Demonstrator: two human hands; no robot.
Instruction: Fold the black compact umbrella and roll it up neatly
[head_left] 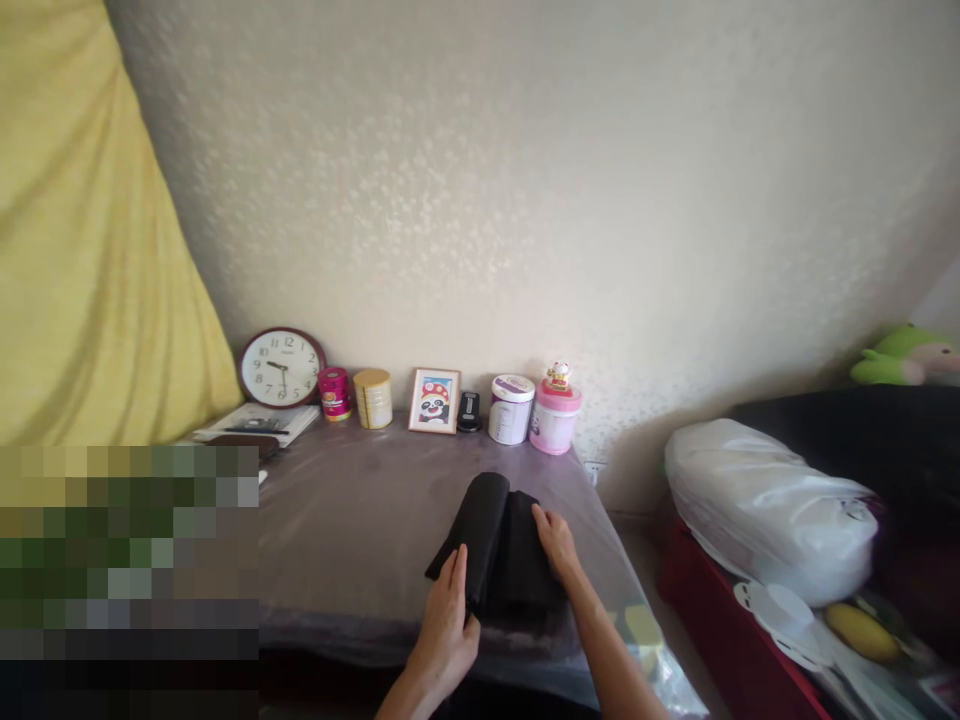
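Note:
A black folded bundle [480, 525] lies near the front edge of the table; it looks like soft cloth, though its exact kind does not show. It has a thick rolled fold on the left and a flatter fold [521, 560] on the right. My left hand [452, 605] grips the near left side, fingers straight along the fold and thumb at its lower end. At the right edge, my right hand [555, 540] is closed on the flatter fold, with its fingertips partly hidden.
Along the wall stand a clock [283, 367], a pink tin [334, 394], a yellow-lidded can [373, 400], a framed panda picture [434, 401], a white tub [512, 410] and a pink tub [555, 420]. A covered table [352, 510] holds them. White bag [765, 510] at right; yellow curtain [97, 230] at left.

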